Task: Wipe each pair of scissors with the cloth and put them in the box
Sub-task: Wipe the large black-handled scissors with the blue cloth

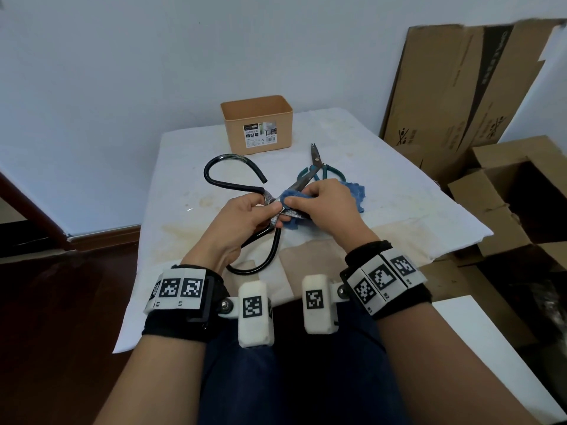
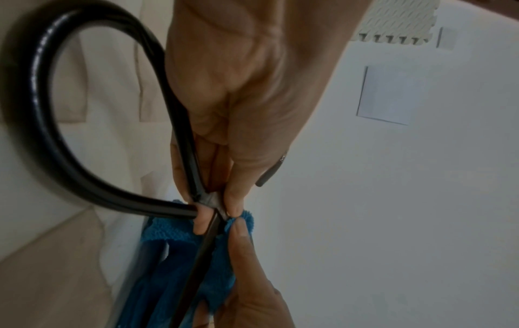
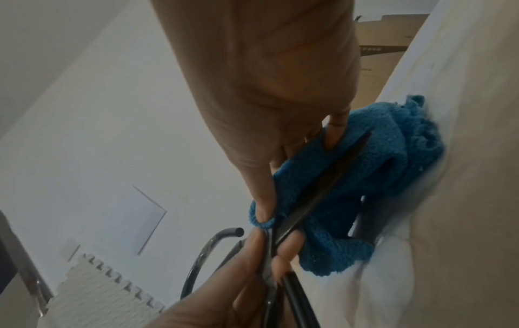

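Large scissors with black looped handles (image 1: 228,184) are held just above the table. My left hand (image 1: 245,214) pinches them at the pivot (image 2: 209,199), thumb on top. With my right hand (image 1: 325,204) I wrap a blue cloth (image 1: 356,193) around the blades (image 3: 323,182), thumb and fingers pinching it close to the pivot. The blade tips (image 1: 302,182) poke out beyond the cloth. A second pair, with teal handles (image 1: 329,171), lies on the table behind my right hand, its tips pointing away. The tan plastic box (image 1: 257,125) stands at the table's far edge.
A stained white cloth covers the table (image 1: 399,204). Flattened cardboard (image 1: 454,87) leans on the wall at right, with open cartons (image 1: 515,204) beside the table. A white foam mat (image 3: 92,293) shows in the right wrist view.
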